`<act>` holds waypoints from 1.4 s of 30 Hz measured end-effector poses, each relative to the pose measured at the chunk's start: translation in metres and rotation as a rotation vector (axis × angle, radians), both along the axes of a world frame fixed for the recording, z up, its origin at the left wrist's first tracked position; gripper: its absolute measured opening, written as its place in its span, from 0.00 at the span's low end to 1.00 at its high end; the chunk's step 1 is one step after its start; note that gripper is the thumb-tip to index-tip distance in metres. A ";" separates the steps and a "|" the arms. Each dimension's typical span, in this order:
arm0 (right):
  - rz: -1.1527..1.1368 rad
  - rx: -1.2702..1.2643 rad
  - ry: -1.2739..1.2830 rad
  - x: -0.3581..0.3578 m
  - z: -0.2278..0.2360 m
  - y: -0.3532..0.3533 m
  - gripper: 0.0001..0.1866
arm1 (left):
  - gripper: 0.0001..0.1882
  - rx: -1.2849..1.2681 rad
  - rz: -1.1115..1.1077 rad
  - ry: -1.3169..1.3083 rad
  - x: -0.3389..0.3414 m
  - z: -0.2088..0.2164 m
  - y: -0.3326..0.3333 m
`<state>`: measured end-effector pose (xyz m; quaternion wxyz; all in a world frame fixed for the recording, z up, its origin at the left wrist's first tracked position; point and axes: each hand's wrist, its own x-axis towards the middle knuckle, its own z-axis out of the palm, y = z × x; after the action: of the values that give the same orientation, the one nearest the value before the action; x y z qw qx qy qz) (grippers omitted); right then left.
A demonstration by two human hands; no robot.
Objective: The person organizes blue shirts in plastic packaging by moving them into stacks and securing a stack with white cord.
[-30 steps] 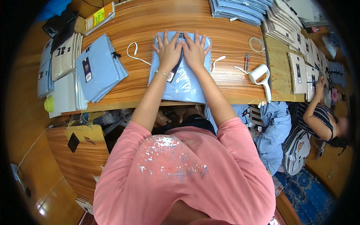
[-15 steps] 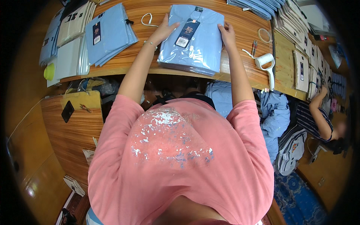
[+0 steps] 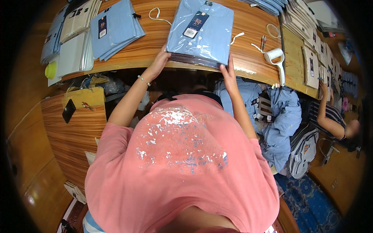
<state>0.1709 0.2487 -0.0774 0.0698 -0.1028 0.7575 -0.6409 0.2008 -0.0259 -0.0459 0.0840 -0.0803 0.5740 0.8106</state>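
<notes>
A stack of folded light-blue shirts in clear plastic bags (image 3: 210, 39) lies on the wooden table in front of me. The top shirt carries a dark hang tag (image 3: 196, 24) and shows pale buttons under the film. My left hand (image 3: 159, 63) grips the stack at its near left corner, its fingers partly hidden by the bags. At the near right corner my right hand (image 3: 229, 73) holds it too, the thumb at the front edge and the fingers along the side.
More bagged blue shirts (image 3: 116, 33) lie left, beside clear plastic sleeves (image 3: 74, 52). A white lint roller (image 3: 274, 56), small snips (image 3: 263, 42) and a tape ring (image 3: 273, 30) lie right. Cream bagged garments (image 3: 311, 66) line the far right, near another person's arm (image 3: 323, 101). Loose blue shirts (image 3: 281, 124) hang below.
Both my hands have slid from the stack's sides down to its near corners. The stack has shifted slightly away from me, and a white strip now shows to its right.
</notes>
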 end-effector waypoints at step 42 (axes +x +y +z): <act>-0.182 -0.018 0.278 -0.001 -0.014 -0.006 0.35 | 0.34 -0.734 0.294 0.419 0.009 -0.036 0.004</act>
<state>0.1701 0.2429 -0.0917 -0.0950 -0.1220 0.7603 -0.6309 0.2095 -0.0223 -0.0823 -0.1843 -0.0194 0.8108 0.5552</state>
